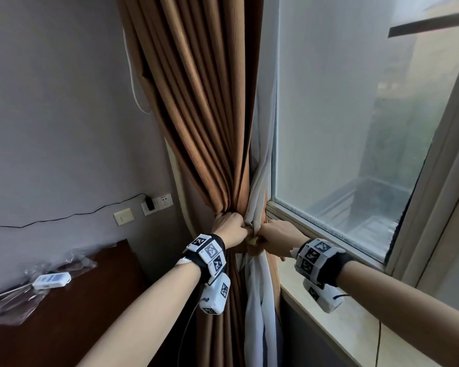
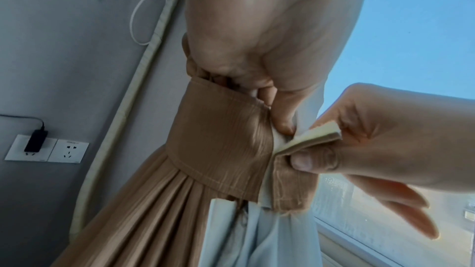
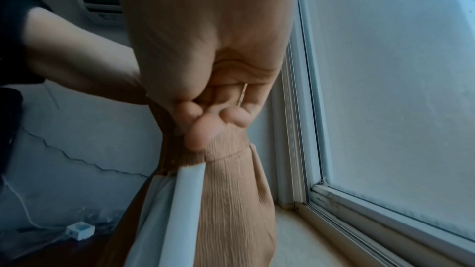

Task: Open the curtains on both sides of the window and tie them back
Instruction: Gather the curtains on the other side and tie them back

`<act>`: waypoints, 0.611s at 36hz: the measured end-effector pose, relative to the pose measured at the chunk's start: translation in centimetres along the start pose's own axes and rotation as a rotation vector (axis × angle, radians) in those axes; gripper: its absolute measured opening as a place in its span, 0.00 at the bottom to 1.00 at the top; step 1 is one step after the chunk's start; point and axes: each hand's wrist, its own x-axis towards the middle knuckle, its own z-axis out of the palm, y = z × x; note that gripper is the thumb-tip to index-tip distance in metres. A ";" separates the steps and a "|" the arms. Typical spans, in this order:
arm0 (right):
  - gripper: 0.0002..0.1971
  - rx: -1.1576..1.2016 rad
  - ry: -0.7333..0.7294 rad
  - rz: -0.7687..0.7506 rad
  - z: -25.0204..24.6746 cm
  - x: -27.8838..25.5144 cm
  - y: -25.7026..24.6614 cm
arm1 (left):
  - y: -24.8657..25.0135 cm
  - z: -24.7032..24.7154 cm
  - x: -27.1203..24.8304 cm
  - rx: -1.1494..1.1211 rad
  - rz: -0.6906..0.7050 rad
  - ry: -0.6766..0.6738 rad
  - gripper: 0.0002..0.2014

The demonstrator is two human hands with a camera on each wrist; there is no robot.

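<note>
The brown curtain (image 1: 204,123) and a white sheer (image 1: 260,186) hang bunched together at the window's left side. A brown tieback band (image 2: 221,145) is wrapped round the bunch. My left hand (image 1: 229,227) grips the gathered fabric at the band's top edge, thumb tucked in by the sheer. My right hand (image 1: 272,239) pinches the band's cream-lined end (image 2: 311,139) between thumb and forefinger, its other fingers stretched out. In the right wrist view my right hand (image 3: 205,121) presses against the band (image 3: 226,149) over the curtain (image 3: 236,200).
The frosted window (image 1: 355,128) and its pale sill (image 1: 326,321) lie to the right. On the left are a grey wall, sockets with a black plug (image 1: 150,203), and a dark wooden table (image 1: 64,313) holding a white device (image 1: 52,279) and plastic wrap.
</note>
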 end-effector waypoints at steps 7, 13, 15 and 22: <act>0.10 0.009 -0.013 0.032 -0.2 -0.1 -0.3 | 0.1 -0.2 0.0 0.008 0.004 -0.010 0.18; 0.10 0.090 -0.023 0.121 -0.2 0.5 -0.3 | 0.4 -0.6 -0.4 0.009 -0.024 -0.117 0.33; 0.09 0.134 -0.015 0.126 0.1 1.0 0.0 | 0.5 -0.7 -0.5 0.046 -0.018 -0.175 0.37; 0.17 0.221 0.028 0.185 1.0 1.5 0.2 | 0.8 -1.1 -1.0 0.146 0.033 -0.188 0.23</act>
